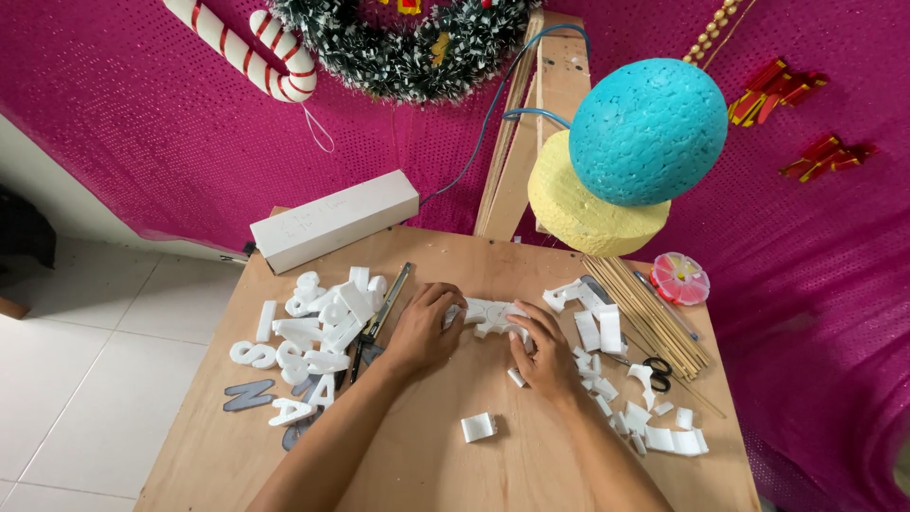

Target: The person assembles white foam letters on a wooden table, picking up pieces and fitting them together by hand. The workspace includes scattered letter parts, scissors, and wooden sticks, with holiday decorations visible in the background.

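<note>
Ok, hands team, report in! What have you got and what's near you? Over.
Left hand and right hand both gripping white foam piece. Craft knife beside left hand. Foam scraps by right hand. Over.

Both hands close together, left hand (424,327) curled, right hand (544,349) curled

Two bare hands – left hand (422,327), right hand (542,349); one teal foam ball (648,131), one yellow foam disc (580,210), one long white box (334,219), one red-striped candy cane (248,52), one tinsel wreath (408,43) – white foam letters (313,337) too heaped to count
</note>
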